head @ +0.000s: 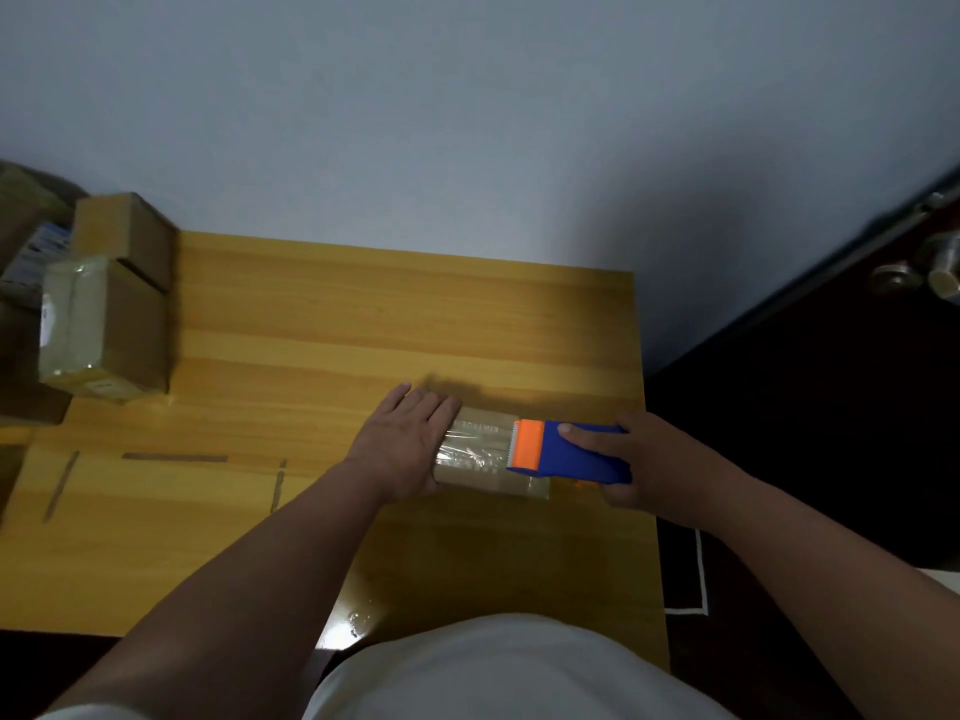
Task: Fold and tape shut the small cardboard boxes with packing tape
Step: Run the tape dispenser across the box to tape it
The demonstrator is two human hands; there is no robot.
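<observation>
A small brown cardboard box (480,454) lies on the yellow wooden tabletop (363,324), near its right edge. The left hand (405,444) presses flat on the box's left end, fingers straight. The right hand (649,459) grips a blue-and-orange tape dispenser (566,452) over the box's right end — clear tape seems stretched across the top. More taped boxes (109,298) are stacked far left.

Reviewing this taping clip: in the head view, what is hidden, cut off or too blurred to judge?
- Box left end: covered by the left hand.
- Tape roll: hidden inside the dispenser and behind the right hand.
- Print on the box top: too blurred under the tape to read.
- Stacked boxes: blurred, and the pile is cut off by the left edge.
- Door handle: cut off by the right edge.
</observation>
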